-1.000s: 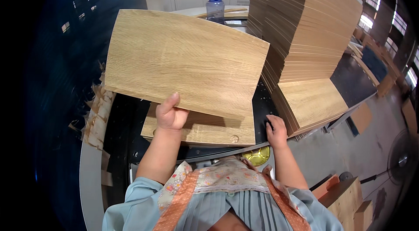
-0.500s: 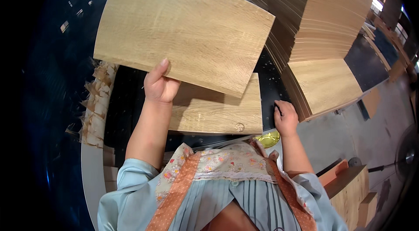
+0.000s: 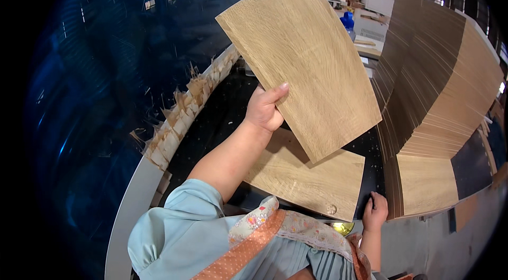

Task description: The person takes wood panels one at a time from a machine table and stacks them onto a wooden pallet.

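My left hand (image 3: pixel 266 106) grips a wood-grain board (image 3: pixel 312 63) by its lower left edge, thumb on the face. The board is raised and tilted above the black worktop (image 3: pixel 214 116). Below it a second wood-grain board (image 3: pixel 317 182) lies flat on the worktop, partly hidden by the raised one and my forearm. A small round mark or clear piece (image 3: pixel 331 209) shows near that board's front edge. My right hand (image 3: pixel 375 211) rests at the worktop's front right, fingers curled; whatever may be in them is hidden.
A tall stack of boards (image 3: pixel 418 84) stands on the right, beside a lower wood-grain board (image 3: pixel 427 182). Torn tape scraps (image 3: pixel 182 111) line the worktop's left edge. A blue-capped bottle (image 3: pixel 347 21) stands behind. Something yellow and shiny (image 3: pixel 343 228) lies below the front edge.
The view has swung left, so everything sits further right and lower. The board in my left hand has turned to a steeper slant. My right hand stays beside the lower board.
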Tool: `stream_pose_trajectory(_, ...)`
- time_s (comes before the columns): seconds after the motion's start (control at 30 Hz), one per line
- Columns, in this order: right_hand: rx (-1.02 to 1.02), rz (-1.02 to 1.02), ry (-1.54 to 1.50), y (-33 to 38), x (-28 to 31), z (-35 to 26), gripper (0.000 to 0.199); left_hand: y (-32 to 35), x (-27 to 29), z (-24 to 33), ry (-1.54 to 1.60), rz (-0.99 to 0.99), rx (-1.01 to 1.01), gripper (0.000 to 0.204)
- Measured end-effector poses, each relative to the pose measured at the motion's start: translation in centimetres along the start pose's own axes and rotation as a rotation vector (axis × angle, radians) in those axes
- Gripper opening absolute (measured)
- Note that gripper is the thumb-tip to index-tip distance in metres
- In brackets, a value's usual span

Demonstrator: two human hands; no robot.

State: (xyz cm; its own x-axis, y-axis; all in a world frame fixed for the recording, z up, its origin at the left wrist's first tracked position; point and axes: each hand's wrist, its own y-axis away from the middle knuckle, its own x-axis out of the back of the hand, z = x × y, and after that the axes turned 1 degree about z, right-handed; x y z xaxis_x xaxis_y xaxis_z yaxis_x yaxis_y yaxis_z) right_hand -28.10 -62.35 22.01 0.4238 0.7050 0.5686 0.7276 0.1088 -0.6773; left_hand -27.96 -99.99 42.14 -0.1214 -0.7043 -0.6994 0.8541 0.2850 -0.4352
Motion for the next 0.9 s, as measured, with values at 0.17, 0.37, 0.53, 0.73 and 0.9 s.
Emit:
stream_pose_trajectory(0.17,-0.018,0.004,0.006,0.0,0.0,-0.1,0.019,-3.0,-0.9,1.6,-0.164,0.010,-0.118,0.052)
stream_pose_trajectory(0.37,-0.042,0.015,0.036,-0.1,0.1,-0.8,0.018,-8.1,1.4,3.9,-0.928,-0.055,-0.350,0.042)
stream_pose_trajectory(0.53,-0.046,0.011,0.055,-0.5,0.0,-1.2,0.017,-8.4,5.6,1.9,-1.895,-0.290,-0.457,0.045)
stream_pose_trajectory(0.73,-0.042,-0.003,0.090,-0.7,0.0,-1.3,0.017,-9.7,13.8,-1.4,-2.173,-0.632,-0.214,0.025)
stream_pose_trajectory(0.9,-0.036,-0.010,0.122,-0.5,0.0,-1.2,0.018,-11.2,17.6,-3.2,-2.240,-0.599,-0.139,0.019)
